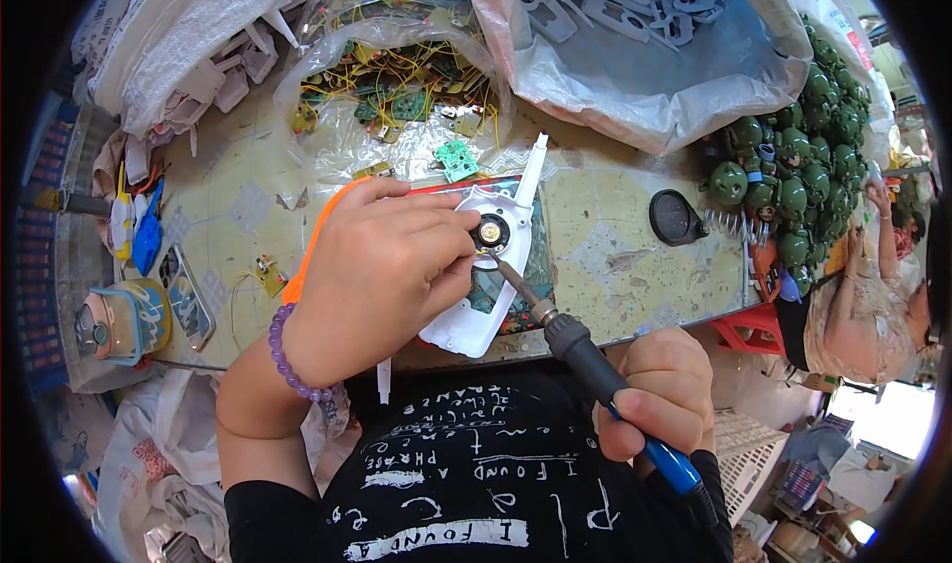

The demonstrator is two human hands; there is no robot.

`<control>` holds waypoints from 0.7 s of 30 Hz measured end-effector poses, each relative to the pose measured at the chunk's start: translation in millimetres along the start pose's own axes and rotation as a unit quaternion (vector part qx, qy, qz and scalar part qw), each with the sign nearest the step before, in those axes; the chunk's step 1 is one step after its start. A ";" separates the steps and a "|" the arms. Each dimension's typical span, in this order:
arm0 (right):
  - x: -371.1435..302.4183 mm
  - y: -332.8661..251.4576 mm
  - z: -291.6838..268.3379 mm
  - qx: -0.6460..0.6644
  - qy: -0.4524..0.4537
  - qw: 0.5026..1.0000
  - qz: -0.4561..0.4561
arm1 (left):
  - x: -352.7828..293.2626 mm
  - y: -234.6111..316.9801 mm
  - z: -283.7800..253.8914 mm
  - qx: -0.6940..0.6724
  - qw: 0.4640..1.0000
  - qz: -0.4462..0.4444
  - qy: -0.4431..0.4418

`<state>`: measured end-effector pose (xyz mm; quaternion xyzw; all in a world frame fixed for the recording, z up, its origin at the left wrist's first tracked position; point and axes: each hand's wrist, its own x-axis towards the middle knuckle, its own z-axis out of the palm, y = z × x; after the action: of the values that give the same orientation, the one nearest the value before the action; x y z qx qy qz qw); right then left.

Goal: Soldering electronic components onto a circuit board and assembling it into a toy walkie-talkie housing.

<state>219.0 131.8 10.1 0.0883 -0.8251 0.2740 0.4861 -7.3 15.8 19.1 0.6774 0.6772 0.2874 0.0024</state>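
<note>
- Nearest is the black shirt (446, 454), close to the table (615, 255), so 2 arms reach over easily.
- The white plastic shell (474, 327) lies before it, open side up, perhaps for easier access.
- The left hand (382, 255) bends its fingers over the shell, seemingly to steady it; whether they pinch something, I cannot tell.
- The right hand (659, 394) is wrapped around 1 soldering iron (585, 355) by its handle, probably avoiding heat.
- The round speaker (491, 234) sits inside the shell, near the iron's tip.

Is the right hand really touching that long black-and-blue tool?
Touching. The head view shows the right hand wrapped around the handle of the soldering iron, with the blue end poking out below the fingers.
</note>
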 end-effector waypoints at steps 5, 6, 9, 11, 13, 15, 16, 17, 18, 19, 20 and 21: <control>4.4 0.4 -1.5 0.007 -0.022 1.000 0.001 | -0.5 0.3 0.1 0.006 1.000 0.000 -0.002; 5.7 0.3 -1.8 0.008 -0.023 1.000 0.001 | -0.7 0.6 0.1 0.006 1.000 0.000 -0.003; 10.5 -0.4 -3.7 0.014 -0.047 0.999 0.002 | -1.0 1.5 -0.1 0.011 1.000 0.003 -0.005; 13.2 -1.2 -2.6 0.003 -0.058 0.998 -0.011 | -1.4 2.4 -0.4 0.016 1.000 0.004 -0.007; 15.9 -1.2 -2.9 0.000 -0.067 0.998 -0.019 | -1.9 3.5 -0.6 0.022 1.000 0.005 -0.008; 18.0 -0.2 -3.8 0.003 -0.076 0.997 -0.026 | -2.1 4.2 -0.5 0.022 1.000 0.004 -0.008; 18.5 0.7 -3.7 0.006 -0.084 0.996 -0.034 | -2.2 4.4 -0.4 0.023 1.000 0.003 -0.007; 18.6 1.7 -3.6 0.010 -0.087 0.995 -0.044 | -2.3 4.5 -0.3 0.025 1.000 0.004 -0.005; 18.4 2.4 -3.7 0.014 -0.089 0.994 -0.054 | -2.3 4.7 -0.1 0.027 1.000 0.005 -0.004; 17.9 2.6 -3.9 0.014 -0.094 0.994 -0.058 | -2.3 4.9 0.0 0.029 1.000 0.006 -0.002; 17.2 2.7 -4.1 0.015 -0.098 0.993 -0.062 | -2.2 4.9 0.2 0.030 1.000 0.007 0.000; 16.2 2.5 -4.2 0.012 -0.098 0.993 -0.067 | -2.1 5.0 0.3 0.030 1.000 0.008 0.001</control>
<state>212.8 138.1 24.5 0.1757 -0.8577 0.2412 0.4187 -2.5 13.6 20.0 0.6824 0.6800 0.2674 -0.0211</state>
